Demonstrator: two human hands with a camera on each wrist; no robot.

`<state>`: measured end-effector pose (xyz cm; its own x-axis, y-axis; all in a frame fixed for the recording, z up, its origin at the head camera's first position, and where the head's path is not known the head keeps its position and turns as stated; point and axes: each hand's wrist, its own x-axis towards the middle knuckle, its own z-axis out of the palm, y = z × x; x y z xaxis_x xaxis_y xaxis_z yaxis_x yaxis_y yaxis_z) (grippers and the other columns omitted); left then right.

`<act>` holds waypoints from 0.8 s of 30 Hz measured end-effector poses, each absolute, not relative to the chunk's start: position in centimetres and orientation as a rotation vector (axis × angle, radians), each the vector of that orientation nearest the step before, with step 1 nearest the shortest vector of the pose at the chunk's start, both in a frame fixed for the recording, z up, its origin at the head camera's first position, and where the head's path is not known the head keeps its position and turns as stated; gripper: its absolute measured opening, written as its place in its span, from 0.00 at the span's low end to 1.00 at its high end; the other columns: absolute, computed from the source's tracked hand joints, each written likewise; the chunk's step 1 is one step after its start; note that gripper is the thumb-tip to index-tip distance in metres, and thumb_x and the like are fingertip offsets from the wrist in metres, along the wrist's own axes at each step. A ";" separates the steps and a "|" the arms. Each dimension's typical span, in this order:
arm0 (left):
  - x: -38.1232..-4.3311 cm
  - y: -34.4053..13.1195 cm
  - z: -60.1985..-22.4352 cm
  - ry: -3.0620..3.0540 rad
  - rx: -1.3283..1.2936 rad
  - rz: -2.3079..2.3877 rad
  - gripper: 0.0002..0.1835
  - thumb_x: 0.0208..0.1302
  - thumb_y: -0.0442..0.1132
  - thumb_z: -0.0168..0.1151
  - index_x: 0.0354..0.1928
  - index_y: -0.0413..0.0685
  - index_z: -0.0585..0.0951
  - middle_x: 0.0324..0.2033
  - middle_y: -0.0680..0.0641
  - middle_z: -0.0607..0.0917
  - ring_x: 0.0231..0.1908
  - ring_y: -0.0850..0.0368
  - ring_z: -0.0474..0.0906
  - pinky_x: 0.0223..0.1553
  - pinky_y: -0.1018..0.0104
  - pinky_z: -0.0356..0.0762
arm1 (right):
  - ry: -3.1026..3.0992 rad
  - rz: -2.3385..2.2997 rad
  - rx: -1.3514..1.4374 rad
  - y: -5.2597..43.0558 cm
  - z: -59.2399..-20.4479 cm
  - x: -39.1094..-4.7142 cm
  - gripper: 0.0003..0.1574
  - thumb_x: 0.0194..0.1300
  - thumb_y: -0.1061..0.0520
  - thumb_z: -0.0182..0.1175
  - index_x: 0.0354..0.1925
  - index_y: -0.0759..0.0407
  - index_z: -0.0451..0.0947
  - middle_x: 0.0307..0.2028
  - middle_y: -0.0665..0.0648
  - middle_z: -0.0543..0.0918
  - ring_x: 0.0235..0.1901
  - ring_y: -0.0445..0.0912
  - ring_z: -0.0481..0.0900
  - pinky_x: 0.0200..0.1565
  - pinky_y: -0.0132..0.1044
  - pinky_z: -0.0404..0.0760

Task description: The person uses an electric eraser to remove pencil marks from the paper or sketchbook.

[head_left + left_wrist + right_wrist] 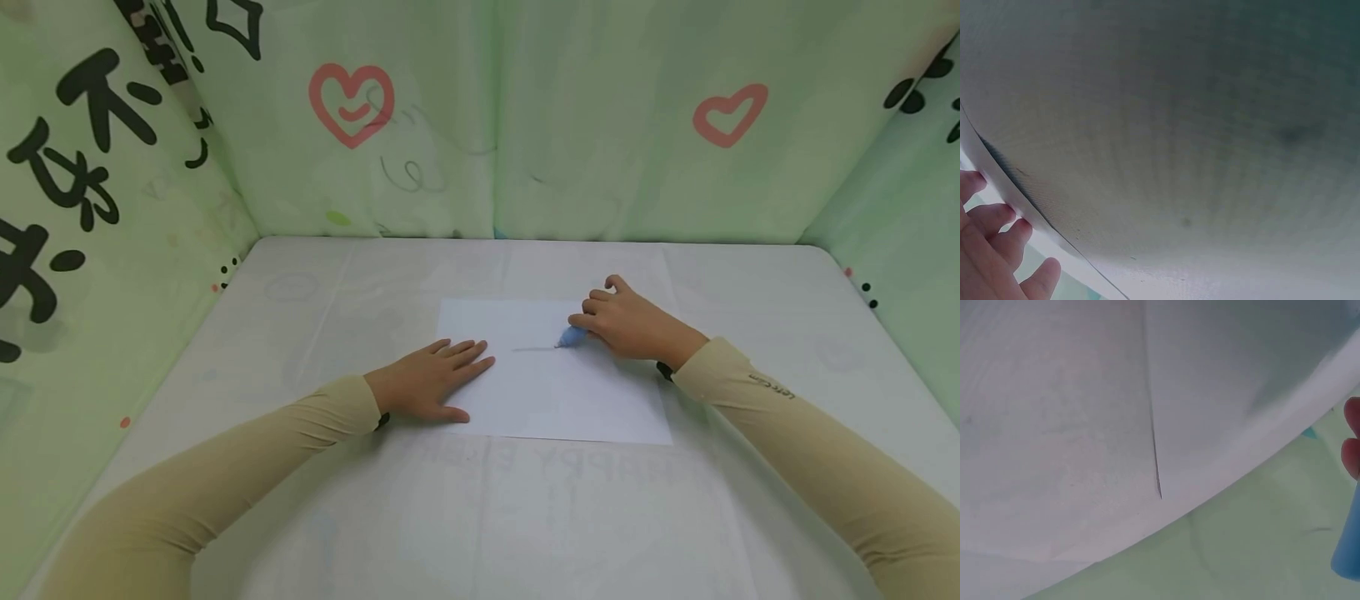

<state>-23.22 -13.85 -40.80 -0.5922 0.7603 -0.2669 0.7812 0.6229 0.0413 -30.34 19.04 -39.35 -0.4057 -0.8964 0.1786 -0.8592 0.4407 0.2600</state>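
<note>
A white sheet of paper (540, 400) lies flat on the table. Spread over its left part, my left hand (431, 381) rests with fingers pointing right. My right hand (626, 323) grips a thick blue pen (572, 336) above the sheet's right half. The pen's narrow tip points down and left, at the right end of a thin grey line (532, 350) on the paper. In the right wrist view, the rounded blue end of the pen (1347, 544) shows below two fingertips (1351, 456). The left wrist view catches several left fingers (1013, 240) at its lower left corner.
A white covered table (360, 517) with faint printing surrounds the sheet. Green curtains (570, 167) with red hearts stand behind it, and more green cloth with black characters (105, 96) hangs along the left. Another green panel (900, 225) borders the right side.
</note>
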 end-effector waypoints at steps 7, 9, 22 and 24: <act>-23.3 -13.9 -40.9 2.588 1.252 -0.114 0.46 0.63 0.66 0.48 0.74 0.50 0.47 0.74 0.43 0.48 0.74 0.47 0.46 0.72 0.49 0.46 | -2.414 -0.213 1.504 18.9 -39.3 -30.5 0.12 0.55 0.63 0.66 0.39 0.55 0.78 0.29 0.55 0.80 0.33 0.50 0.75 0.46 0.52 0.69; -23.3 -13.9 -40.9 2.588 1.253 -0.110 0.45 0.64 0.66 0.48 0.74 0.50 0.47 0.74 0.43 0.48 0.74 0.47 0.46 0.72 0.49 0.47 | -2.413 -0.221 1.505 18.8 -39.1 -30.5 0.12 0.54 0.63 0.66 0.39 0.55 0.78 0.28 0.55 0.79 0.32 0.50 0.74 0.45 0.52 0.69; -23.4 -14.1 -40.8 2.589 1.251 -0.112 0.45 0.64 0.66 0.47 0.74 0.50 0.47 0.74 0.43 0.48 0.74 0.48 0.45 0.72 0.49 0.46 | -2.447 -0.289 1.509 18.4 -38.3 -30.2 0.11 0.54 0.63 0.66 0.37 0.55 0.78 0.26 0.55 0.78 0.31 0.50 0.73 0.46 0.52 0.69; -23.4 -14.1 -40.9 2.591 1.251 -0.126 0.46 0.64 0.66 0.47 0.74 0.51 0.46 0.74 0.44 0.48 0.74 0.49 0.45 0.72 0.50 0.45 | -2.445 -0.298 1.510 18.4 -38.3 -30.2 0.11 0.54 0.63 0.66 0.37 0.55 0.78 0.25 0.55 0.77 0.31 0.49 0.73 0.46 0.52 0.69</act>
